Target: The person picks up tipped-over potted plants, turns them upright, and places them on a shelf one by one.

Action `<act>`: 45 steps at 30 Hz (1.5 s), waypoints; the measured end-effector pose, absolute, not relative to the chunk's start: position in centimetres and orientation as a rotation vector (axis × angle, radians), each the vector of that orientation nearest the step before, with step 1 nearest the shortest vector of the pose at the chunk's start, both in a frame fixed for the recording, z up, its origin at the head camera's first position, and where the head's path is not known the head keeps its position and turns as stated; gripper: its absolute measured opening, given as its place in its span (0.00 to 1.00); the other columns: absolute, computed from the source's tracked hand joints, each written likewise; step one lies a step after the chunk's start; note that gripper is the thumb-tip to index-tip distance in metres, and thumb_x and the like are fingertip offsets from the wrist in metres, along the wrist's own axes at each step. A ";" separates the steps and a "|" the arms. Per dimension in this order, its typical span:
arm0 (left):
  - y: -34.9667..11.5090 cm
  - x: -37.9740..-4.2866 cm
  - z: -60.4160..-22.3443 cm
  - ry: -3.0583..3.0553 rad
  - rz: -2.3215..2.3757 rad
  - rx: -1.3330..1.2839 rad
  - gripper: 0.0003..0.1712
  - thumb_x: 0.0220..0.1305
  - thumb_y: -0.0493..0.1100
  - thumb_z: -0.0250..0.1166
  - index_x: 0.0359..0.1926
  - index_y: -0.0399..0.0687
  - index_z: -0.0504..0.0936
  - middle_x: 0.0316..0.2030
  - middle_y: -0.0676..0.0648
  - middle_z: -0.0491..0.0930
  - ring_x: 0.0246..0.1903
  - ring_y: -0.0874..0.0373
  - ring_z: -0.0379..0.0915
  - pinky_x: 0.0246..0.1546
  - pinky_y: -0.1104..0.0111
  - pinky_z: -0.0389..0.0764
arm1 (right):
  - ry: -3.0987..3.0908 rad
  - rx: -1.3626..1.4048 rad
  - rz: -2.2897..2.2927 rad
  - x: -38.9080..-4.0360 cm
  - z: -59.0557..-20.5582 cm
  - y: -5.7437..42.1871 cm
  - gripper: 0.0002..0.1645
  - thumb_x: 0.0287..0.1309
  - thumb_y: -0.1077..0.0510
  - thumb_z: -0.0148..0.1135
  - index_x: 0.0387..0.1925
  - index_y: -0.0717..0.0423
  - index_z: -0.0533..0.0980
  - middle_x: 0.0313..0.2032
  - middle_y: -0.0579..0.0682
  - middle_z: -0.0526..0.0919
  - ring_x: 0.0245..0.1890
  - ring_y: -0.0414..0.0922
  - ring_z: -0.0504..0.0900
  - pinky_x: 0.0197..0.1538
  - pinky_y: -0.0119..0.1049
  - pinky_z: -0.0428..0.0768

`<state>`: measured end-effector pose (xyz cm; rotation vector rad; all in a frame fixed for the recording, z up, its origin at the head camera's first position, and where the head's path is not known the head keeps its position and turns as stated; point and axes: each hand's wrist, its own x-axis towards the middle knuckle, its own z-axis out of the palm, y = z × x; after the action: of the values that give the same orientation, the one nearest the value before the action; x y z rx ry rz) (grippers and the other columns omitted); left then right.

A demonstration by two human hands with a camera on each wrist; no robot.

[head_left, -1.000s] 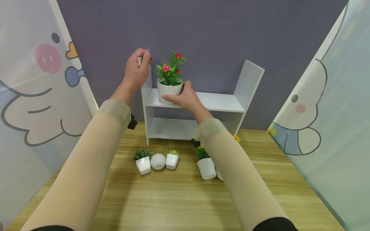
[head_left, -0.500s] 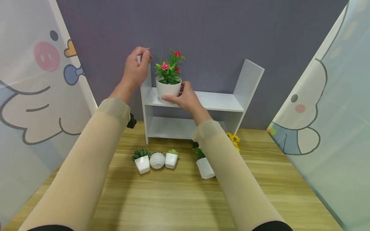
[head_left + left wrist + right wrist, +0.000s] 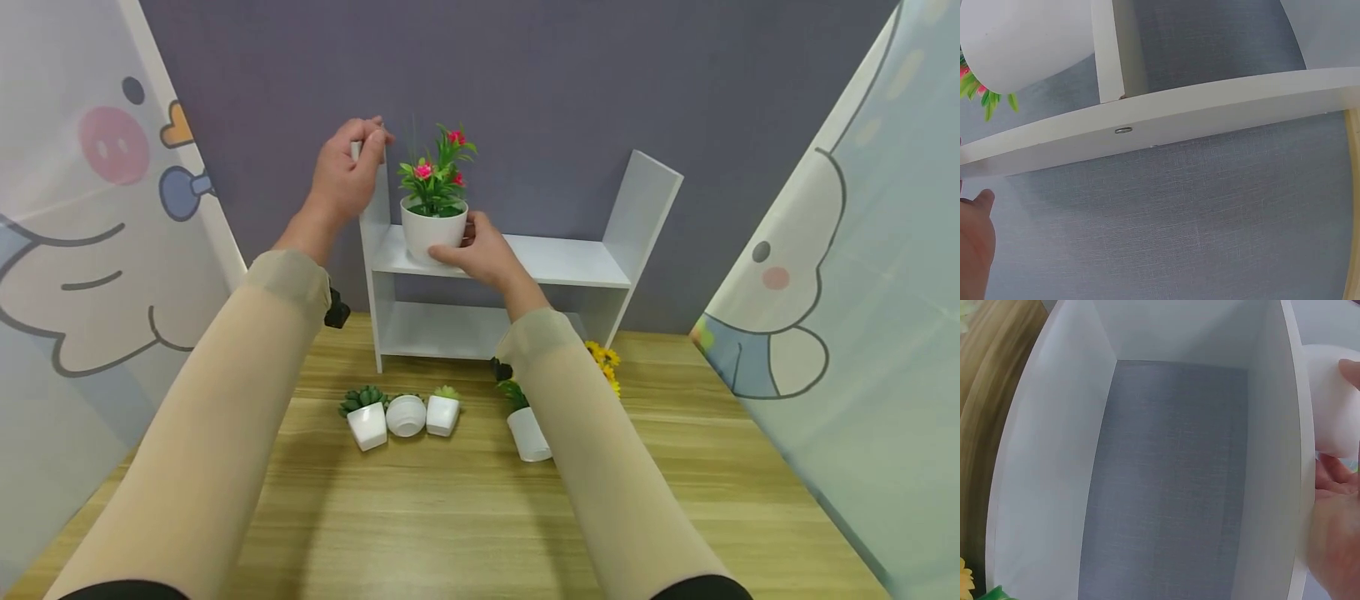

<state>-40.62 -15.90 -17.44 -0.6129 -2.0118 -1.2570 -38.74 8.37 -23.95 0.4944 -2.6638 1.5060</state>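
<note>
A potted plant (image 3: 435,225) with pink flowers stands upright at the left end of the upper board of a white shelf (image 3: 558,260). My right hand (image 3: 489,254) holds its white pot from the right, thumb across the front and fingers behind. In the right wrist view the pot (image 3: 1335,406) sits against the board, partly out of frame. My left hand (image 3: 341,175) grips the top of the shelf's left side panel (image 3: 377,204). Only the thumb side of the left hand (image 3: 974,244) shows in the left wrist view, beside that panel (image 3: 1160,119).
On the wooden table (image 3: 420,517), in front of the shelf, lie three small succulents in white pots (image 3: 406,416). Another white pot (image 3: 528,435) with green leaves lies to the right, partly behind my right forearm. Yellow flowers (image 3: 604,358) show past that forearm.
My right thumb has slid slightly rightward across the pot's front. The pot and the left hand stay almost in place, while the whole head view shifts a little.
</note>
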 end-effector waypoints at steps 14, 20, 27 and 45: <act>-15.8 -40.5 -17.3 -2.023 -1.228 -0.600 0.20 0.86 0.49 0.52 0.30 0.57 0.72 0.59 0.40 0.85 0.77 0.63 0.70 0.80 0.63 0.68 | -2.652 0.500 1.465 -38.6 -24.1 8.0 0.56 0.63 0.38 0.78 0.81 0.54 0.60 0.70 0.55 0.77 0.69 0.51 0.79 0.70 0.49 0.82; -15.7 -40.5 -17.4 -2.012 -1.258 -0.563 0.19 0.85 0.49 0.52 0.30 0.58 0.73 0.51 0.51 0.84 0.74 0.62 0.73 0.75 0.61 0.71 | -2.657 0.491 1.439 -38.5 -24.2 7.9 0.59 0.62 0.35 0.78 0.81 0.53 0.59 0.69 0.55 0.78 0.68 0.50 0.80 0.69 0.49 0.83; -15.5 -40.5 -17.5 -1.987 -1.274 -0.578 0.18 0.86 0.48 0.52 0.31 0.55 0.74 0.53 0.48 0.84 0.73 0.59 0.74 0.75 0.63 0.71 | -2.653 0.465 1.415 -38.2 -24.4 7.8 0.60 0.61 0.34 0.79 0.82 0.53 0.58 0.68 0.54 0.78 0.67 0.50 0.80 0.68 0.49 0.83; -15.4 -40.4 -17.8 -2.030 -1.238 -0.551 0.21 0.88 0.52 0.49 0.42 0.42 0.78 0.70 0.42 0.79 0.73 0.54 0.73 0.64 0.63 0.75 | -2.632 0.432 1.395 -37.8 -24.5 7.4 0.60 0.59 0.34 0.81 0.80 0.51 0.60 0.66 0.54 0.80 0.65 0.50 0.81 0.67 0.50 0.84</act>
<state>-40.38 -15.41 -17.79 -0.5507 -2.0298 -1.2383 -37.80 7.42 -24.46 0.4320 -2.6319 1.3949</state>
